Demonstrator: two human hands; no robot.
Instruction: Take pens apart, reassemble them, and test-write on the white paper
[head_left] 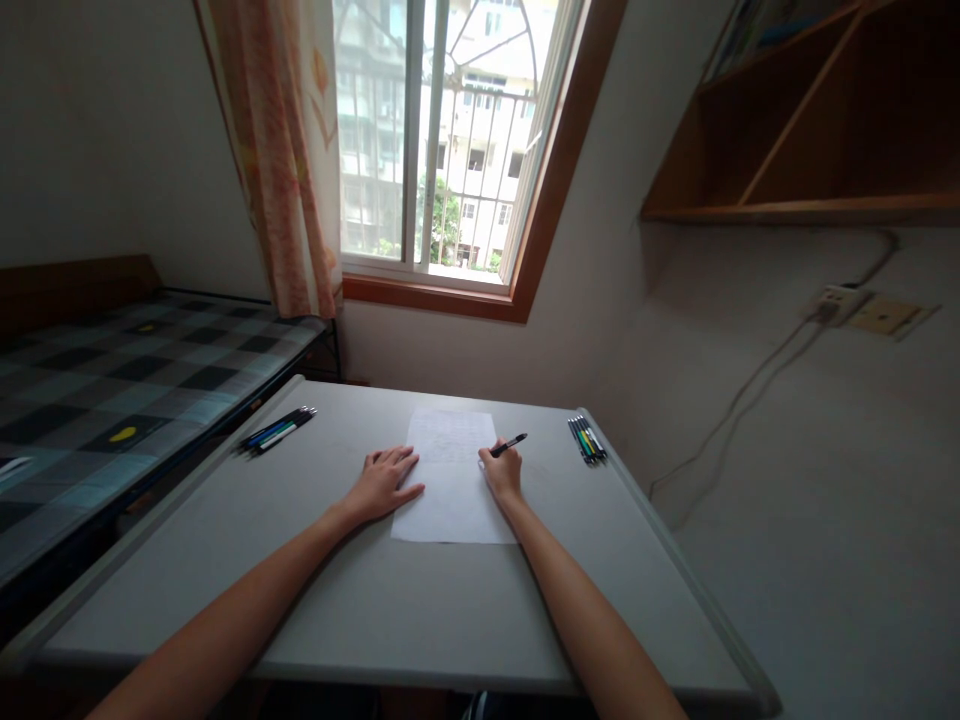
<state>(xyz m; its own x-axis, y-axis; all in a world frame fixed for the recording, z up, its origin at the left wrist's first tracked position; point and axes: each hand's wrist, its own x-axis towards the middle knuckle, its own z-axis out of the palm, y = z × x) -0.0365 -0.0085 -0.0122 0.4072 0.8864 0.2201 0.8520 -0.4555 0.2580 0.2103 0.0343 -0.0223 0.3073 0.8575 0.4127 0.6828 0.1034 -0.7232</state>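
Note:
A white sheet of paper (450,515) lies on the table in front of me, with faint writing over its upper half. My left hand (384,482) rests flat at the sheet's left edge, fingers spread and holding nothing. In my right hand (504,474) is a dark pen (511,443), gripped near the paper's right edge with its rear end pointing up to the right. My fingers hide the pen's tip, so I cannot tell whether it touches the paper.
Several pens (277,432) lie in a bunch at the white table's (330,600) left side, and several more pens (587,440) sit in a row at the right edge. A checkered bed (180,350) stands left, a wall shelf (795,211) hangs upper right, and a cord (739,400) runs down the wall.

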